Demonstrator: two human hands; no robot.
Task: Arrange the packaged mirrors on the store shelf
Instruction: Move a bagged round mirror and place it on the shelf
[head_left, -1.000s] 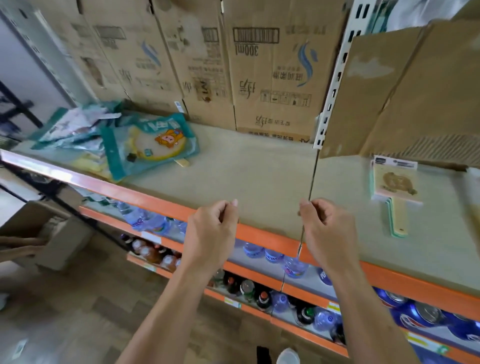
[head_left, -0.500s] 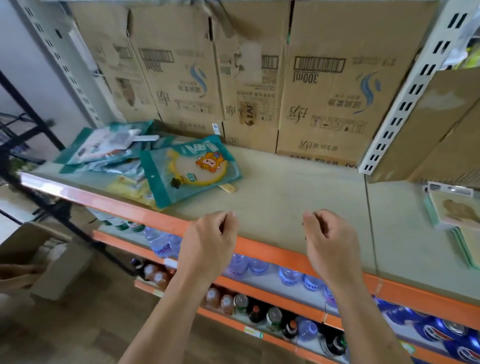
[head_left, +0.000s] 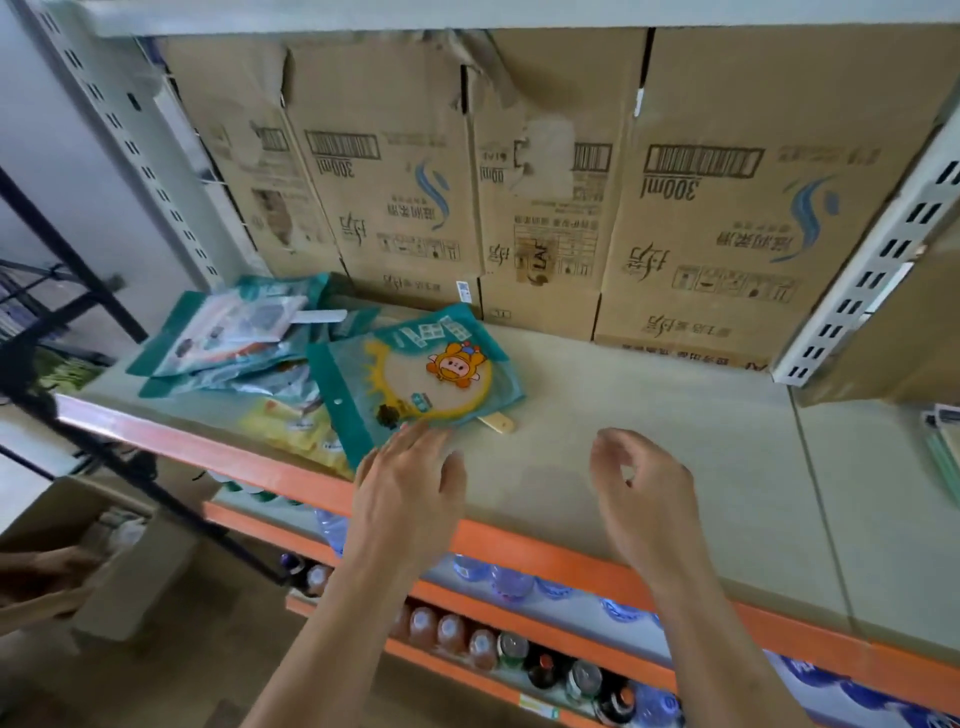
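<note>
My left hand (head_left: 410, 480), grip spread, sits at the near edge of the packaged mirror (head_left: 423, 374), centre-left on the shelf (head_left: 649, 410); right hand (head_left: 644, 493) loosely curled, empty. I'd pinch that edge, lifting flat.

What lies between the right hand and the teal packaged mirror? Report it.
Head view: bare beige shelf board, plus the wooden handle tip jutting from the teal packaged mirror toward the right hand.

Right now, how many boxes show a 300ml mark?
3, on the shelf: second box from left, torn middle box, wide right box. The leftmost box may hide one.
</note>
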